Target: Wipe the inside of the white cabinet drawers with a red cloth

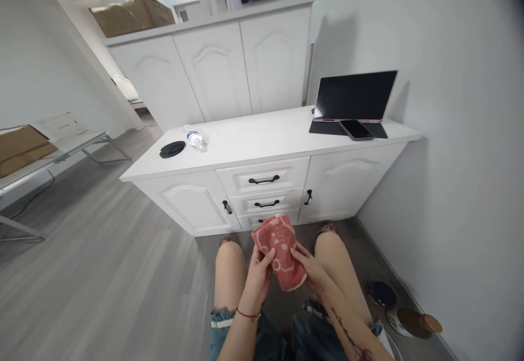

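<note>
A folded red towel (282, 246) with a pale pattern is held up between my two hands, above my lap and in front of the white cabinet's drawers. My left hand (260, 268) grips its left edge, thumb on top. On the right edge, my right hand (309, 265) pinches the cloth the same way, with its thumb on the near face. The fingers beneath the towel are hidden.
Before me stands a white cabinet (254, 137). On it are a plastic bottle (194, 138), a round black item (172, 149), a tablet (355, 96) and a phone (356, 130). Jars (409, 321) stand on the floor by the right wall.
</note>
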{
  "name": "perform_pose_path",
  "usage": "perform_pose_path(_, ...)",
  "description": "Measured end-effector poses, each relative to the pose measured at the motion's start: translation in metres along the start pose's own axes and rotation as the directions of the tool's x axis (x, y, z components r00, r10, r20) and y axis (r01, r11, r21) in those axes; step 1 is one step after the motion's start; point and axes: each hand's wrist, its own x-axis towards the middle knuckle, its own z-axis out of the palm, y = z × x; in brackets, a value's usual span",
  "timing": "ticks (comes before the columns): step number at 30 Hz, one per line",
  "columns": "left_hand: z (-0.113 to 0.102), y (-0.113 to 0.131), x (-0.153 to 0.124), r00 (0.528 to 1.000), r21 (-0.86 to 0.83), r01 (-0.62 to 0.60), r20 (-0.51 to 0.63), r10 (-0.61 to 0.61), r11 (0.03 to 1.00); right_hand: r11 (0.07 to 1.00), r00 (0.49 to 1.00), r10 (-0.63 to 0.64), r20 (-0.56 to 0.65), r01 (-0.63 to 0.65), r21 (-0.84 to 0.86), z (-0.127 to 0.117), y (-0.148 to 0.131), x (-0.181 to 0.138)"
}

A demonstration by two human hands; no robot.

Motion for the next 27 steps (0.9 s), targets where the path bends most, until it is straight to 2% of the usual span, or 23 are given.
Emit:
perform_pose_path(3,0.006,0.003,-0.017,0.993,-0.043,-0.115,-0.016,0.114,0.992,0.981,0.992,-0.126,-0.014,0.122,-0.151,0.004,-0.011,-0.015)
perform_pose_path(6,0.014,0.009,-0.029,0.976,0.024,-0.215,-0.013,0.215,0.976,0.901,0.955,-0.296,-0.027,0.270,-0.341,0.012,-0.028,-0.029)
perform_pose_path(12,0.034,0.020,-0.047,0.956,0.059,-0.288,-0.035,0.290,0.956,0.803,0.935,-0.344,0.091,0.343,-0.487,0.045,-0.053,-0.050)
perform_pose_path(17,0.037,0.046,-0.058,0.974,0.125,-0.227,0.012,0.228,0.966,0.818,0.932,-0.362,-0.010,0.312,-0.484,0.065,-0.058,-0.050)
perform_pose_path(20,0.036,0.062,-0.060,0.994,0.124,-0.105,0.009,0.105,0.987,0.861,0.935,-0.343,-0.090,0.275,-0.429,0.074,-0.058,-0.046)
perform_pose_path(22,0.036,0.069,-0.056,0.999,0.082,-0.039,-0.022,0.041,0.996,0.915,0.956,-0.275,-0.101,0.228,-0.333,0.080,-0.060,-0.042)
perform_pose_path(25,0.037,0.079,-0.047,0.999,0.077,0.026,-0.045,-0.023,0.997,0.982,0.995,-0.104,-0.008,0.102,-0.159,0.086,-0.062,-0.033)
perform_pose_path(27,0.039,0.090,-0.040,0.998,0.167,0.005,-0.063,0.005,0.986,0.991,0.998,-0.045,0.034,0.049,-0.128,0.089,-0.062,-0.026)
